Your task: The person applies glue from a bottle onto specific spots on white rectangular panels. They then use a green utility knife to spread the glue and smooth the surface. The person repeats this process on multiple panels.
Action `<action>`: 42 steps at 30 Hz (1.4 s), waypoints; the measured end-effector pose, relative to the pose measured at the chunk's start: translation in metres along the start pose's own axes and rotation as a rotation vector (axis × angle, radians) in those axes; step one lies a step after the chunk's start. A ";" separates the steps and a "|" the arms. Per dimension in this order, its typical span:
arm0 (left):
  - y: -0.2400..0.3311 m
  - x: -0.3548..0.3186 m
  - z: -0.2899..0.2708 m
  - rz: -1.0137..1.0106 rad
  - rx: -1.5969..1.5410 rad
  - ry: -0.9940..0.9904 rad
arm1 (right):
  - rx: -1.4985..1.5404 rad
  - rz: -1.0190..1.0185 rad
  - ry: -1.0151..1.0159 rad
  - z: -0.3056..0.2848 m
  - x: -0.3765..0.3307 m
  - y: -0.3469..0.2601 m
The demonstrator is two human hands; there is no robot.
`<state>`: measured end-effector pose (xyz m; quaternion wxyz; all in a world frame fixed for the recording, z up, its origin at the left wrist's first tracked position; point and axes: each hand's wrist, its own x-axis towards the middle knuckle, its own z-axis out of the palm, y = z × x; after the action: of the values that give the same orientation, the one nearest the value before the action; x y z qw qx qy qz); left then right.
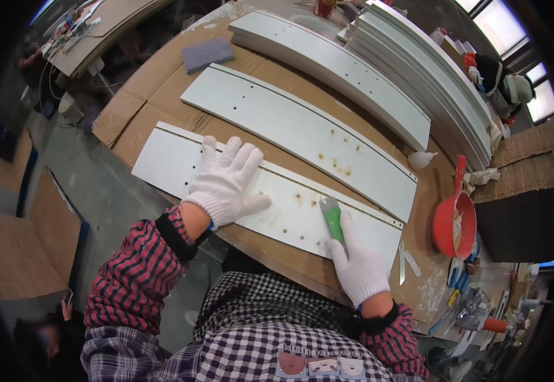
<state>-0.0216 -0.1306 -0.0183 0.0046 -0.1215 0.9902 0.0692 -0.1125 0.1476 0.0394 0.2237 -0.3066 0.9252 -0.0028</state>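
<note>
A white grooved board [277,207] with drilled holes and brownish filler spots lies nearest me on the cardboard-covered table. My left hand [226,181], in a white knit glove, rests flat on it with fingers spread. In my gloved right hand [359,264] is a green-handled putty knife [331,219], its metal blade by the filler spots on the right half. Just beyond lies a second white board [289,137], also with holes and brownish spots near its right end.
Stacked white boards [417,83] stand at the back right, beside another long board [328,60]. A grey block [207,56] lies at the back left. To the right are a red pan [443,226], loose blades [402,264] and assorted tools [461,280]. Another person [512,86] is at far right.
</note>
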 end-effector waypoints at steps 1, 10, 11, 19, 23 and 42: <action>0.000 0.001 -0.001 0.002 0.001 0.000 | -0.017 -0.041 0.058 0.004 0.001 0.003; 0.003 0.005 -0.009 -0.002 0.025 -0.015 | 0.004 -0.059 0.098 0.005 -0.006 0.018; 0.004 0.006 -0.010 0.007 0.023 -0.018 | 0.013 -0.128 0.192 0.015 -0.006 0.028; 0.001 0.006 -0.002 0.027 0.021 0.008 | 0.045 -0.035 0.038 -0.001 -0.011 0.019; 0.003 0.006 -0.002 0.032 0.006 0.036 | 0.024 0.026 -0.007 -0.008 0.017 0.011; 0.020 -0.004 -0.007 -0.031 -0.029 0.128 | -0.079 -0.183 -0.121 -0.017 -0.019 0.048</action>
<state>-0.0224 -0.1112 -0.0082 -0.0595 -0.1410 0.9853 0.0755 -0.1332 0.1950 0.0562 0.2659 -0.3978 0.8775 0.0319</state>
